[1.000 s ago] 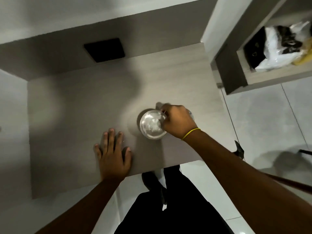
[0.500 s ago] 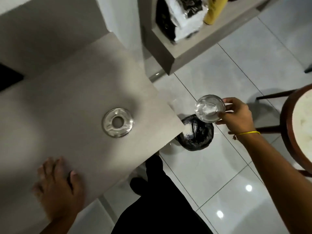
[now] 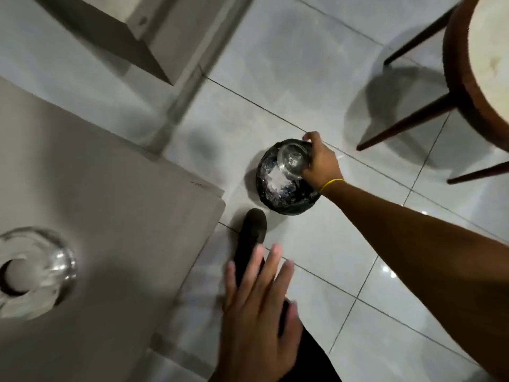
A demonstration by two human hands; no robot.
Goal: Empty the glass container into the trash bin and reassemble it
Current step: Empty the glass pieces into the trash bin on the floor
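Observation:
My right hand (image 3: 319,164) grips a clear glass bowl (image 3: 292,161), the lower part of the container, tipped over a small bin (image 3: 286,188) lined with a black bag on the floor. White material lies in the bin just below the bowl's mouth. The container's other part, a thick glass ring (image 3: 33,271) with a round hole in its middle, rests on the grey table (image 3: 124,216) at the lower left. My left hand (image 3: 259,312) hovers in the air off the table's edge with fingers spread and holds nothing.
A round wooden stool (image 3: 468,78) with dark legs stands at the upper right on the white tiled floor. My foot (image 3: 250,238) is just left of the bin. A shelf unit's base (image 3: 132,37) sits at the upper left.
My right hand has carried the bowl down and tipped it over the bin. The left hand has lifted off the table and moved right. The view has swung toward the floor.

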